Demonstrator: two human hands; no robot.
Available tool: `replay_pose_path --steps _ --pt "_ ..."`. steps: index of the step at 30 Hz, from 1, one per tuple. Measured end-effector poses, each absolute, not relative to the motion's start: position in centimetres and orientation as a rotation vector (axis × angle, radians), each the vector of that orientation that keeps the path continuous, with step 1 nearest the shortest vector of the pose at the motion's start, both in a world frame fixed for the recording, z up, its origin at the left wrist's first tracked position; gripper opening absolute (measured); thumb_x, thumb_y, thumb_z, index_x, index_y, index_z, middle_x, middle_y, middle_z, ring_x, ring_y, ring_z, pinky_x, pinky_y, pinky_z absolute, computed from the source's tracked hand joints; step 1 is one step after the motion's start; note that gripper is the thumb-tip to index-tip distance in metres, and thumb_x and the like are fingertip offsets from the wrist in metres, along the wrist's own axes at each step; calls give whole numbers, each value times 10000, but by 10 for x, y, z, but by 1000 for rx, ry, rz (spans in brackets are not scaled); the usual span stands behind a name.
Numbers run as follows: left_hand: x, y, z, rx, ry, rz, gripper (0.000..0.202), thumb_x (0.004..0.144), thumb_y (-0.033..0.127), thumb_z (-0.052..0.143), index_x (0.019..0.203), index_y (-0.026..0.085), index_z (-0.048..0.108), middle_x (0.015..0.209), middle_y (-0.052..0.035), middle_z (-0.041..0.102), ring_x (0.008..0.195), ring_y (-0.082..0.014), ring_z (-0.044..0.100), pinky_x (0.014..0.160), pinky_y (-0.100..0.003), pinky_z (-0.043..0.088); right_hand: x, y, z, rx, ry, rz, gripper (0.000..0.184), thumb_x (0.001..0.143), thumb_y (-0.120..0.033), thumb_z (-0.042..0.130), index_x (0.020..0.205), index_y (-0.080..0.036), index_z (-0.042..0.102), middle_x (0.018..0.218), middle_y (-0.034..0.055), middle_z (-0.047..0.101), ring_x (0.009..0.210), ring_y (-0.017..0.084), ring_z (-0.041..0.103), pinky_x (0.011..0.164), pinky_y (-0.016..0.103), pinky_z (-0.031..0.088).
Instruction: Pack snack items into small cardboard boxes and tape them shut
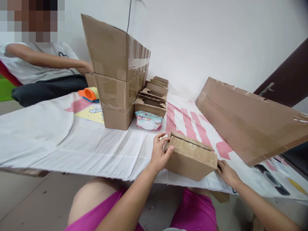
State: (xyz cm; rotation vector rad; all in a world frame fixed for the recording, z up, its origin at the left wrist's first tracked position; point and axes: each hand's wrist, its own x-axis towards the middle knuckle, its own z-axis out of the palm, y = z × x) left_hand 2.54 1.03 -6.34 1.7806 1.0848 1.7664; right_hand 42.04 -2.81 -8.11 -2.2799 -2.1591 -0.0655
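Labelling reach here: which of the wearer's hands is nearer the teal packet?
Left. The left hand is just in front of the packet, at the small carton's left end; the right hand is farther off, at its right end.

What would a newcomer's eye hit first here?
Probably the tall cardboard stack, left of centre on the white cloth. Next, the big cardboard panel standing at the right. Then the smaller carton at the near edge, left grip at one end, right grip at the other.
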Motion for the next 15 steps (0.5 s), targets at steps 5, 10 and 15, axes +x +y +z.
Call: replay_pose_path --steps 5,10,15 --pt "22 12 -61 1814 891 1663 329 809 484 634 953 194 574 1339 -150 419 1310 -305 396 1073 -488 354 413 -23 -90 -2210 -2308 -72 410 913 -299 373 1249 -176 573 1101 132 596 992 235 609 819 343 475" --pt "20 12 -57 1780 747 1605 316 812 499 639 798 184 617 1360 -138 426 1315 -306 389 1064 -466 366 420 -20 -98 -2151 -2351 -104 363 894 -279 390 1141 -165 631 1098 131 606 1052 242 575 900 366 457" --pt "21 6 -53 1760 704 1592 290 829 469 631 781 183 638 1383 -124 398 1311 -294 391 1077 -444 345 425 -22 -106 -2056 -2316 -144 405 877 -268 403 1210 -170 611 1121 138 618 1080 260 567 929 398 448"
